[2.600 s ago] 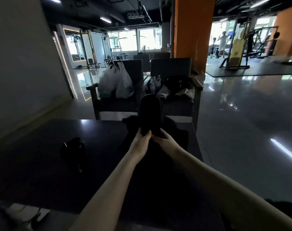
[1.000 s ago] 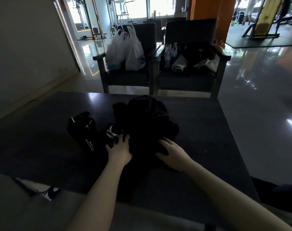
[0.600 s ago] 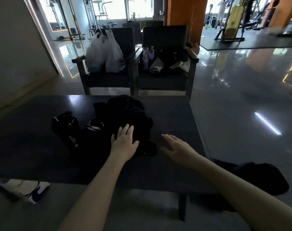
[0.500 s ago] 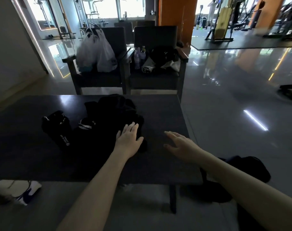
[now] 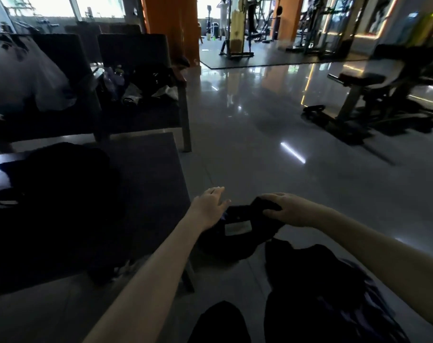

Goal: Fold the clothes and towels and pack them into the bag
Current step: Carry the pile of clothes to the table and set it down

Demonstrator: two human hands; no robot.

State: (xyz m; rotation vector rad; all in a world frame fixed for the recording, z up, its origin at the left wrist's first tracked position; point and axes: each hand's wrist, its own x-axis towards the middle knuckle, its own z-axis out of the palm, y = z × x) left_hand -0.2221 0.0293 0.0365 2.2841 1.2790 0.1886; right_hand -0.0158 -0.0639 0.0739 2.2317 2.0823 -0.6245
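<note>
A black bag (image 5: 237, 240) with a pale label sits on the floor just right of the low dark table (image 5: 148, 184). My right hand (image 5: 288, 210) grips the bag's upper edge, fingers curled over it. My left hand (image 5: 210, 206) hovers with straight fingers at the bag's left edge. A pile of black clothes (image 5: 59, 169) lies on the table at the left. More dark fabric (image 5: 321, 280) lies on the floor under my right arm.
Two dark armchairs (image 5: 126, 78) stand beyond the table, one with white plastic bags (image 5: 25, 73), the other with bottles and clothing. A weight bench (image 5: 373, 95) stands at the right on the glossy floor. A person stands far back among gym machines.
My view has swung right from the table to the floor. Both hands left the clothes pile and moved to the bag beside the table; my right hand took hold of its edge.
</note>
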